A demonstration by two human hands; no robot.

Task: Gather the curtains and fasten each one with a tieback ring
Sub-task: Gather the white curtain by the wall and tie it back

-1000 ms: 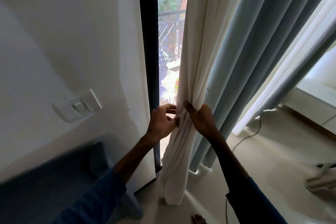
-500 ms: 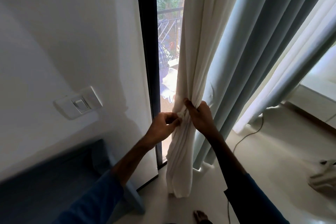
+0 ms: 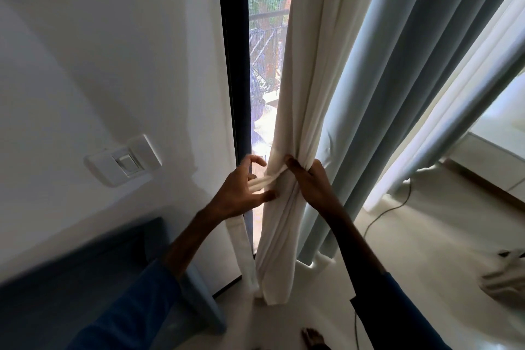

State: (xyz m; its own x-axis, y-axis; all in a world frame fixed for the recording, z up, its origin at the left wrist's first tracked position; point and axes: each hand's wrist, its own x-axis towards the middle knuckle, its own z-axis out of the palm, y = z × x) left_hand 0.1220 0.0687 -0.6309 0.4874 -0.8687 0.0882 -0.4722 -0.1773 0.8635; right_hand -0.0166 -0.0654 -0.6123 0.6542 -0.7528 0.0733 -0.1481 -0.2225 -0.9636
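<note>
A white curtain [image 3: 301, 71] hangs in front of the window, bunched into a narrow bundle at waist height. My right hand [image 3: 311, 183] grips that bundle from the right, its thumb on top at the pinch point. A thin white tieback strip [image 3: 265, 180] runs taut from under that thumb leftward into my left hand [image 3: 241, 189]. The left hand's fingers are spread, and the strip passes between fingers and thumb. Its loose end [image 3: 241, 247] hangs down below the wrist. No ring is visible.
A grey-blue curtain [image 3: 397, 88] hangs just right of the white one. The dark window frame [image 3: 234, 88] and a wall switch [image 3: 125, 162] are to the left, with a blue seat [image 3: 99, 273] below. A cable [image 3: 380, 214] trails on the floor near my bare foot [image 3: 312, 339].
My left hand has drawn away from the bundle to the left, pulling out a white strip that was not visible before. My right hand keeps its grip in the same place.
</note>
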